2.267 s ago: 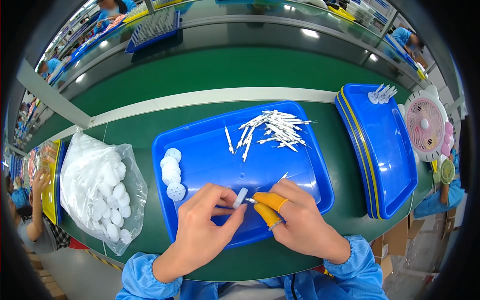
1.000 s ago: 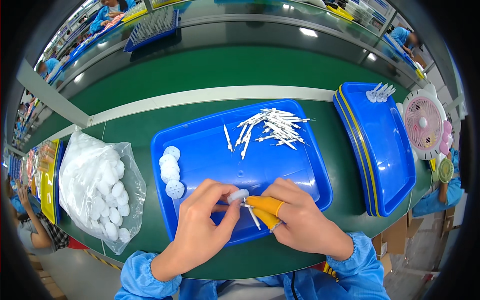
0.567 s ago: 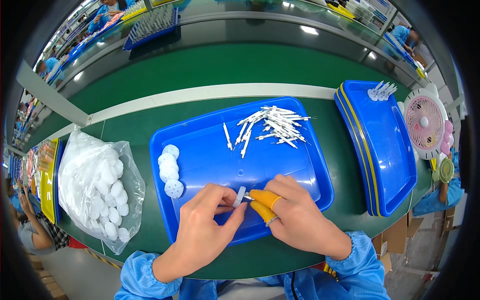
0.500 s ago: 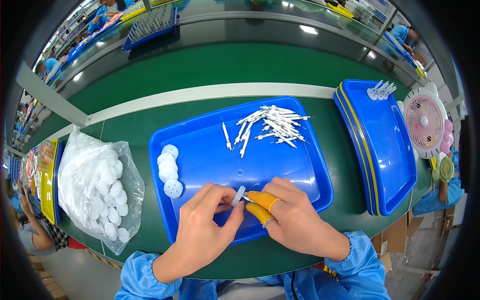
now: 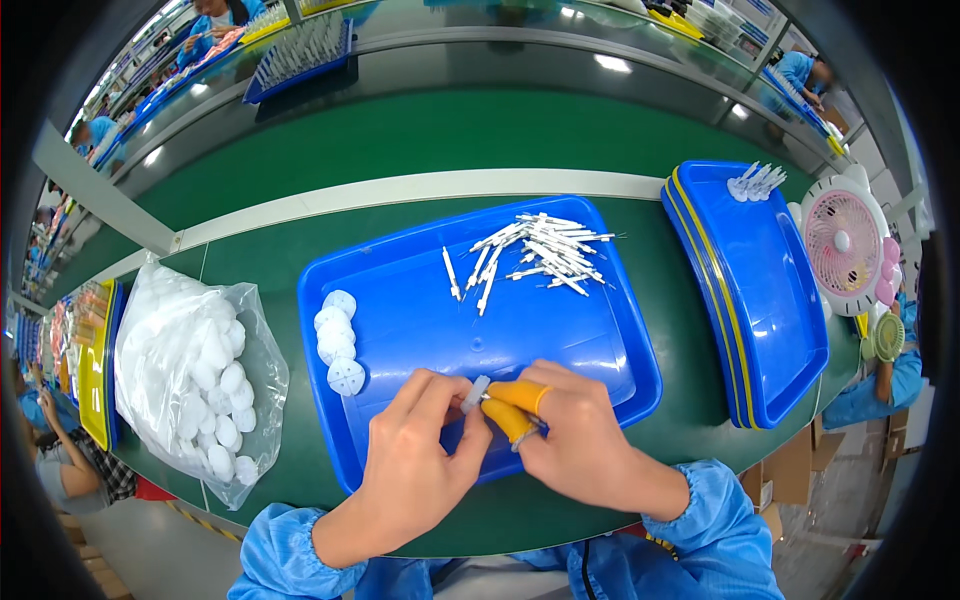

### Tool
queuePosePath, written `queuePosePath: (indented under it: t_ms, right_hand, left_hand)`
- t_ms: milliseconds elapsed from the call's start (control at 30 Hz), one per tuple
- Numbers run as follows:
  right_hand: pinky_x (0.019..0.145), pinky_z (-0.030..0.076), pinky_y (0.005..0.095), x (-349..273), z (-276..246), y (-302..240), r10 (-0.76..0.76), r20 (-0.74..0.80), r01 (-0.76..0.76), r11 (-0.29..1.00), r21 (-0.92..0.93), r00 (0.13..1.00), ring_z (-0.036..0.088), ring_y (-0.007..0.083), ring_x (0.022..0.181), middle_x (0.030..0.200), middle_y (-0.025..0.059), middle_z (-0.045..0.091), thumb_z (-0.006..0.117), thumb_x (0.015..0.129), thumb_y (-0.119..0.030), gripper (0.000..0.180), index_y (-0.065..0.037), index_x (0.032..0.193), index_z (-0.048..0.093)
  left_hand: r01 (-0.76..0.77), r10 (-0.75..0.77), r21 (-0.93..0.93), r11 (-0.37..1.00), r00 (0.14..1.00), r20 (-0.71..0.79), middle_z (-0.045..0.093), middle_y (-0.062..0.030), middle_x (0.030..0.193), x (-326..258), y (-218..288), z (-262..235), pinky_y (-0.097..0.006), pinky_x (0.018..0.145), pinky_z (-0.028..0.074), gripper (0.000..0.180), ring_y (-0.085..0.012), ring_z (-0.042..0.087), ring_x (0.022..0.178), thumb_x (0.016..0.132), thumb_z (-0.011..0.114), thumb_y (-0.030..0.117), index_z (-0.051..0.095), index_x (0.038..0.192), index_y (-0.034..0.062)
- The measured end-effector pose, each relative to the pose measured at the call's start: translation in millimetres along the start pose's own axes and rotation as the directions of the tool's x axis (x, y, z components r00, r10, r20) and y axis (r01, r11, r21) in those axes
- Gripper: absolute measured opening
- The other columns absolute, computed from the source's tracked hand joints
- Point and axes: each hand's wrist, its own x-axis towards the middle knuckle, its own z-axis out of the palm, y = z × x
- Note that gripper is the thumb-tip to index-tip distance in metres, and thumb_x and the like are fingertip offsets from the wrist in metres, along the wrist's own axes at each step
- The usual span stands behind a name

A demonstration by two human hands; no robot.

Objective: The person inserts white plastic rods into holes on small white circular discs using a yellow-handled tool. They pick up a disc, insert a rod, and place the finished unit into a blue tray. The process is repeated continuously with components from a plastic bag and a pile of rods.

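Note:
Over the near edge of the blue tray (image 5: 400, 290), my left hand (image 5: 418, 450) pinches a white plastic disc (image 5: 476, 393), turned nearly edge-on. My right hand (image 5: 575, 425), with yellow finger covers on thumb and forefinger, is closed against the disc's right side. Its fingertips grip a thin piece, mostly hidden, of which only a small pale end shows. Several white discs (image 5: 346, 376) with small holes lie overlapping along the tray's left side. Toward the tray's far right is a pile of slim white sticks (image 5: 560, 250) with fine wire ends; one stick (image 5: 451, 273) lies apart.
A clear bag (image 5: 190, 370) of white discs rests on the green table at left. Stacked blue trays (image 5: 750, 300) stand at right, the top one holding discs with upright sticks (image 5: 757, 182). Beyond are a pink-and-white fan (image 5: 843, 243) and co-workers in blue (image 5: 215, 25).
Both hands stay together at the disc. My right hand has turned slightly, its yellow-covered fingers drawing closer together; my left hand has shifted a little to the right.

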Motion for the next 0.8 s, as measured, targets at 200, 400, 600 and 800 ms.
queuePosePath:
  t_ms: [200,400,600,800]
  right_hand:
    - [0.085,0.049,0.046,39.5,-37.0,43.0,-0.069,-0.222,-0.05,0.871,-0.488,0.973,0.06,0.0369,0.096,0.096,0.0183,0.065,0.075,0.075,0.002,0.021,0.006,0.096,0.077]
    - [0.089,0.049,0.0469,47.0,-38.5,55.1,-0.021,-0.191,-0.112,0.746,-0.657,0.981,0.06,0.0387,0.098,0.1,0.0198,0.065,0.073,0.074,0.006,0.026,0.007,0.099,0.075]
    - [0.082,0.051,0.0461,12.6,-39.0,5.7,0.169,0.115,-0.164,0.985,-0.058,0.979,0.061,0.0387,0.096,0.103,0.02,0.066,0.068,0.074,0.009,0.036,0.008,0.109,0.073]
    - [0.078,0.052,0.0451,2.9,-26.6,-1.2,-0.064,0.199,0.067,0.998,-0.009,0.978,0.059,0.0367,0.092,0.101,0.018,0.063,0.067,0.07,0.009,0.043,0.011,0.113,0.073]
  left_hand:
    - [0.091,-0.092,-0.041,0.995,0.995,-0.03,0.066,-0.0144,0.105,8.0,-0.5,-10.0,-0.036,0.078,0.067,0.016,-0.0289,0.076,0.088,0.094,0.074,-0.001,0.071,0.109,-0.0039]
    - [0.127,-0.124,-0.07,0.989,0.991,0.047,0.066,-0.0106,0.105,11.4,2.5,-18.0,-0.033,0.077,0.067,0.011,-0.0186,0.075,0.09,0.095,0.073,-0.005,0.072,0.106,-0.0059]
    - [0.213,-0.202,-0.202,0.956,0.977,0.074,0.068,-0.0127,0.099,11.7,1.0,-17.3,-0.036,0.078,0.067,0.014,-0.0221,0.074,0.088,0.093,0.075,-0.002,0.072,0.107,-0.004]
    - [0.119,-0.111,-0.14,0.983,0.992,0.064,0.066,-0.0094,0.102,11.5,3.6,-16.7,-0.031,0.076,0.066,0.011,-0.0153,0.071,0.091,0.093,0.072,-0.007,0.071,0.104,-0.0044]
